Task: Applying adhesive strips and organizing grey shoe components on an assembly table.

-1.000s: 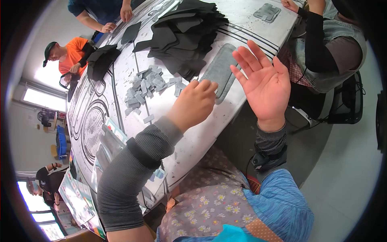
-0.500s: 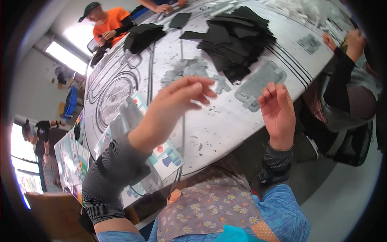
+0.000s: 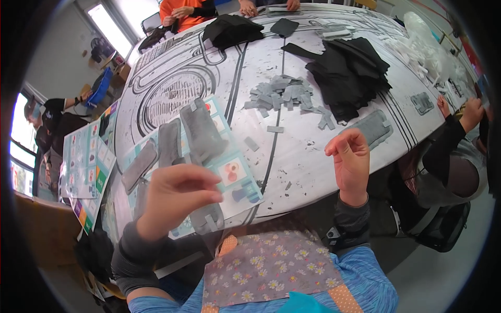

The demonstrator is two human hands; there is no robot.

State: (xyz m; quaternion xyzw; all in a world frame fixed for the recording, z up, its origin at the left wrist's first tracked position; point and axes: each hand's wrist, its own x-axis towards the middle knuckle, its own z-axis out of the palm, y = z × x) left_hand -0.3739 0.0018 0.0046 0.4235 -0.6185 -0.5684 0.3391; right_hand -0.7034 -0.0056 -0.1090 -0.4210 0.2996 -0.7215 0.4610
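Note:
My left hand (image 3: 180, 195) hovers over grey padded pieces, thumb and fingers apart, holding nothing. Beneath and beyond it lie several oblong grey pads, among them one pad (image 3: 201, 128) with a small tab at its end and a narrower pad (image 3: 141, 166). They rest on a printed sheet (image 3: 245, 190) with coloured pictures. My right hand (image 3: 350, 161) is raised near the table's front edge, its fingers curled in to the thumb; anything between the tips is too small to make out. Behind it lies another grey pad (image 3: 374, 129).
Small grey strips (image 3: 284, 94) are heaped mid-table, beside a pile of black fabric pieces (image 3: 349, 75). A second black pile (image 3: 232, 31) lies farther back. Co-workers sit at the far side and right, one in an orange shirt (image 3: 180, 8). White plastic bags (image 3: 422, 41) lie far right.
My left hand has moved down and left, from near the strips to above the grey pads. My right hand's fingers have curled more tightly. The view has shifted.

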